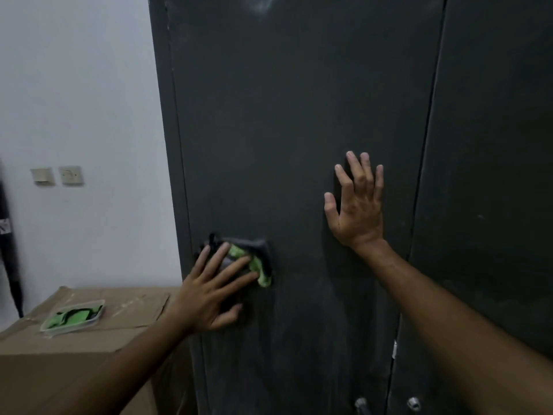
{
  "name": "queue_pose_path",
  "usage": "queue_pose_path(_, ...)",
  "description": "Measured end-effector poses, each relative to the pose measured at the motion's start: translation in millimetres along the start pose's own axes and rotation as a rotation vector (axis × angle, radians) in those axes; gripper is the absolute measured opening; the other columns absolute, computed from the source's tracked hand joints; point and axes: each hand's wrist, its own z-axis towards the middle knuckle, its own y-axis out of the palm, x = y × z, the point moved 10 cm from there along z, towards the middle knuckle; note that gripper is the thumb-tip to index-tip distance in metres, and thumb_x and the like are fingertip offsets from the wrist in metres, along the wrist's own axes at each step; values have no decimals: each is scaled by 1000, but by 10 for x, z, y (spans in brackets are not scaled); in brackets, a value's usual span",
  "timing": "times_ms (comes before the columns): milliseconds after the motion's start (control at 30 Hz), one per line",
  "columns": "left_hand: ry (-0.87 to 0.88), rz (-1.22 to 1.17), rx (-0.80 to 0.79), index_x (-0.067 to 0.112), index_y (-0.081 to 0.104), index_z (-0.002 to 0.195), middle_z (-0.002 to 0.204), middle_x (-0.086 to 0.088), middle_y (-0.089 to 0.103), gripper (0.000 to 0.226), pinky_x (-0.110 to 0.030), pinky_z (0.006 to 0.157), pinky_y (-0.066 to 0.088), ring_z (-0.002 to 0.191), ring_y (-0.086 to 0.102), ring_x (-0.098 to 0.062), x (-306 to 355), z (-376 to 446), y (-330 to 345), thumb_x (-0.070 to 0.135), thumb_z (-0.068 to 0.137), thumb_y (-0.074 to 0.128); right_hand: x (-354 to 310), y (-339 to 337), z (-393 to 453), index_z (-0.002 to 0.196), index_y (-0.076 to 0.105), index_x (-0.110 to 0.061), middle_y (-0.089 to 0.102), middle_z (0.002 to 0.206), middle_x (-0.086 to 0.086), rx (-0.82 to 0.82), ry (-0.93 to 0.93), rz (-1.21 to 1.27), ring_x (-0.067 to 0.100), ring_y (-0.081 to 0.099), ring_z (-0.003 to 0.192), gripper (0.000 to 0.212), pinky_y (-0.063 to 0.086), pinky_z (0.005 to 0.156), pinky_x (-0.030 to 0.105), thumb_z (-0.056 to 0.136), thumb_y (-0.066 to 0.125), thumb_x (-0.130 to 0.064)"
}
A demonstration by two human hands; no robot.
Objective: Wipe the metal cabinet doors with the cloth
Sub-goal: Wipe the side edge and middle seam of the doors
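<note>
1. Currently mid-wipe on the left door (299, 115) of the dark metal cabinet; right door (493, 145) just across the vertical seam, untouched by either hand.
2. Left hand (209, 295) flat on the cloth (257, 265), fingers straight and spread, pressing it against the door near the left edge. Not gripped, just pinned under the fingers. Spread probably there to put even pressure over more fabric.
3. Cloth bunched, green and dark, poking out beyond the fingertips on the upper right. Sits low on the door, close to the hinge-side edge.
4. Right hand (356, 202) also flat on the same door, higher up and nearer the seam, fingers straight and fanned, holding nothing. Likely bracing: keeps thin sheet metal from flexing or rattling while the other hand pushes.
5. Faint dusty streaks visible on the lower part of the door, so coverage looks partial. Judgement only.
6. Two small metal knobs (360, 404) down at the bottom by the seam; worth working around those.
7. Off to the left: cardboard box (74, 354) with a clear plastic tray (73, 317) on top holding more green material, probably spare cloths kept within reach.
8. Two wall plates (57, 175) on the white wall (74, 85) behind, not relevant.
9. Risk: loose bunched cloth could slip from under flat fingers on a long stroke.
</note>
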Motion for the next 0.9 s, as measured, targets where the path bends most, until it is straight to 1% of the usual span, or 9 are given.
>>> queue_pose_path(133, -100, -6, 29, 29, 50, 154, 161, -9, 48, 66, -69, 123, 23, 156, 25, -47, -283, -114, -154, 54, 94, 59, -28, 21, -11, 145, 44, -7, 32, 162, 19, 5, 32, -9, 41, 22, 153, 58, 17, 121, 66, 95, 57, -33)
queue_pose_path(300, -450, -65, 143, 21, 55, 152, 167, -13, 36, 70, -70, 126, 7, 157, 16, -51, -563, 602, -275, 60, 93, 58, -30, 37, -32, 146, 44, -6, 31, 162, 20, 1, 45, -24, 42, 21, 153, 59, 17, 121, 66, 96, 57, -34)
queue_pose_path(367, -358, -74, 114, 24, 50, 155, 168, -12, 34, 75, -70, 125, 6, 157, 14, -51, -285, 637, -135, 61, 90, 60, -31, 29, -26, 145, 45, -6, 32, 162, 20, -5, 45, -25, 42, 22, 153, 58, 17, 121, 66, 96, 57, -34)
queue_pose_path(467, -80, -50, -6, 31, 42, 160, 168, -9, 37, 76, -69, 125, 13, 158, 17, -47, 170, 145, 120, 61, 92, 58, -31, 28, -15, 145, 44, -7, 32, 163, 20, -12, 55, -19, 42, 22, 153, 57, 17, 121, 66, 96, 57, -34)
queue_pose_path(567, 25, -33, -55, 32, 46, 158, 166, -4, 41, 71, -65, 127, 16, 159, 19, -44, 144, -285, 114, 58, 93, 59, -63, 33, -57, 146, 42, -9, 31, 163, 19, 0, 82, -28, 41, 21, 154, 58, 17, 121, 66, 97, 56, -35)
queue_pose_path(633, -31, -18, -6, 31, 50, 155, 164, -5, 44, 67, -65, 127, 17, 158, 23, -45, -21, -219, -17, 55, 93, 61, -102, 58, -100, 148, 41, -8, 29, 164, 20, -4, 109, -27, 41, 20, 154, 61, 16, 122, 65, 97, 55, -38)
queue_pose_path(800, -506, -49, 176, 25, 48, 153, 165, -11, 36, 69, -68, 126, 6, 155, 18, -52, -404, 436, -188, 60, 93, 57, -155, 117, -202, 150, 41, -5, 25, 164, 24, -40, 87, -33, 44, 18, 154, 67, 15, 121, 66, 97, 53, -45)
queue_pose_path(833, -522, -61, 181, 25, 48, 152, 165, -11, 36, 70, -68, 126, 5, 155, 17, -52, -329, 459, -132, 61, 92, 56, -150, 120, -205, 150, 41, -4, 25, 164, 25, -49, 80, -31, 44, 18, 154, 68, 15, 121, 66, 97, 53, -45)
queue_pose_path(900, -390, -73, 144, 27, 48, 152, 164, -10, 36, 71, -69, 126, 7, 156, 16, -49, -49, 302, 20, 60, 90, 60, -149, 118, -204, 151, 41, -4, 24, 164, 25, -63, 68, -30, 45, 18, 154, 69, 15, 121, 67, 97, 52, -46)
